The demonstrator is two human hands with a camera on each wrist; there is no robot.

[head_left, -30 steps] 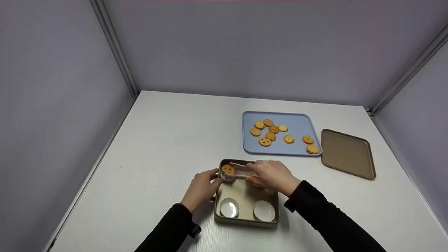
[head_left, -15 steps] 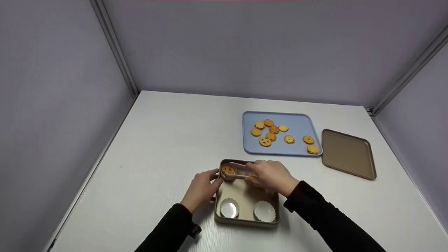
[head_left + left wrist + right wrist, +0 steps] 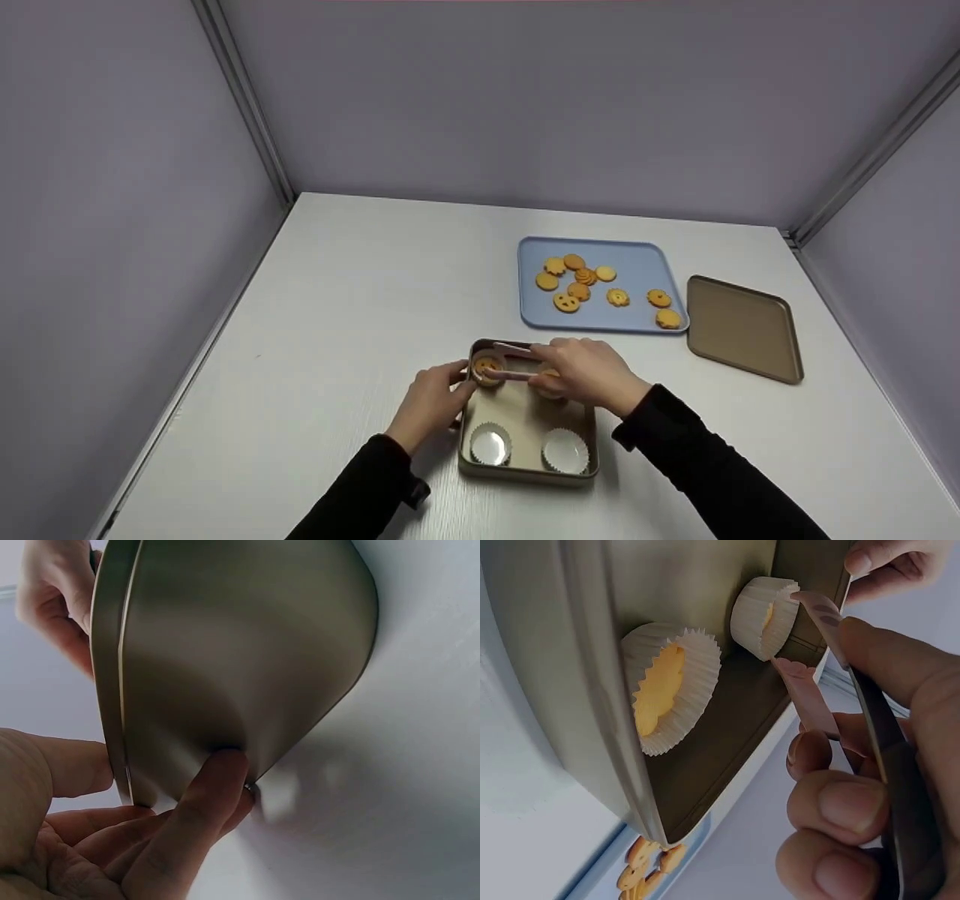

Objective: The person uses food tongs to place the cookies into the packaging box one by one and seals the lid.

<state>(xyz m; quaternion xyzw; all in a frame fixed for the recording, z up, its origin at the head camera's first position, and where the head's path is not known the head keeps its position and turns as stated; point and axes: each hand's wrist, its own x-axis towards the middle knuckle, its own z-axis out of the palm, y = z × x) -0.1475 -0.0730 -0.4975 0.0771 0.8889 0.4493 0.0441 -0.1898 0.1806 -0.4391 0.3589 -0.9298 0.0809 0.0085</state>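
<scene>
Fingers of the right hand (image 3: 589, 375) are holding the tongs (image 3: 811, 697), curled round them, and the tips are staying apart near a paper cup (image 3: 750, 619) in the far left corner of the tin (image 3: 529, 478). A holed cookie (image 3: 487, 366) is sitting in that cup. The left hand (image 3: 431, 401) is gripping the tin's left side with bent fingers. Other cookies (image 3: 579, 292) are lying on a blue tray (image 3: 634, 262) beyond the tin. Tips catching the paper could be tipping the cup; too hard squeezing could be breaking the cookie.

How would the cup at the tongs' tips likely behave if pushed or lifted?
The cup is probably light, being small and thin-walled with only a cookie showing inside. Its pleated sides look apt to crumple under a firm pinch. Near a corner of the tin, its outward slide would likely be short.
</scene>
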